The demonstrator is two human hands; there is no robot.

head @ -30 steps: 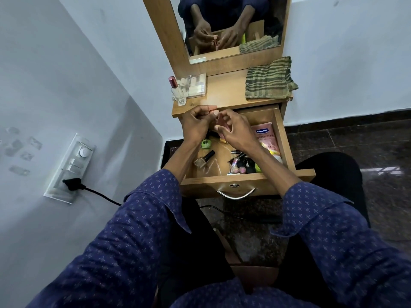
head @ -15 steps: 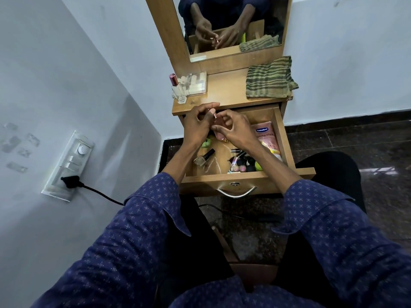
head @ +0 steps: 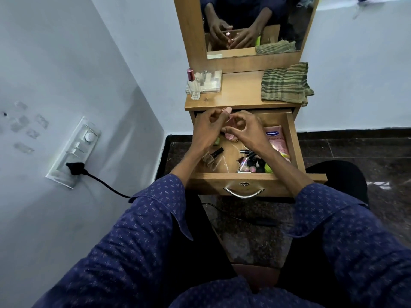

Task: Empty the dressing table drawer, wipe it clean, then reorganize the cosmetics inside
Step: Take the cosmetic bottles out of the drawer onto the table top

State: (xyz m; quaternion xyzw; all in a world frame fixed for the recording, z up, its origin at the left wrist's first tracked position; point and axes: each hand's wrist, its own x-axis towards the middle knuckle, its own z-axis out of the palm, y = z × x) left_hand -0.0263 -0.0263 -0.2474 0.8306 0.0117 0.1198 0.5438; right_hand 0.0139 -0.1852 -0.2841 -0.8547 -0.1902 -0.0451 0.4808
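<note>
The wooden drawer (head: 294, 141) of the dressing table is pulled out in front of me. My left hand (head: 208, 130) and my right hand (head: 248, 130) meet above its back part, and both pinch a small pink cosmetic item (head: 227, 110); its exact shape is hidden by my fingers. Inside the drawer lie a pink Vaseline tube (head: 277, 138) along the right wall, a nail polish bottle (head: 212, 157) with a black cap at the left, a small green item (head: 216, 141), and a cluster of small cosmetics (head: 250, 164) at the front.
On the table top (head: 241, 92) stand a perfume bottle (head: 192, 84) with a red cap and a clear box (head: 211, 82) at the left, and a folded striped green cloth (head: 287, 83) at the right. A mirror (head: 251, 10) rises behind. A wall socket (head: 76, 150) with a black plug is at the left.
Both hands stay together over the drawer's back and keep handling the small pink item; only the fingers have shifted a little.
</note>
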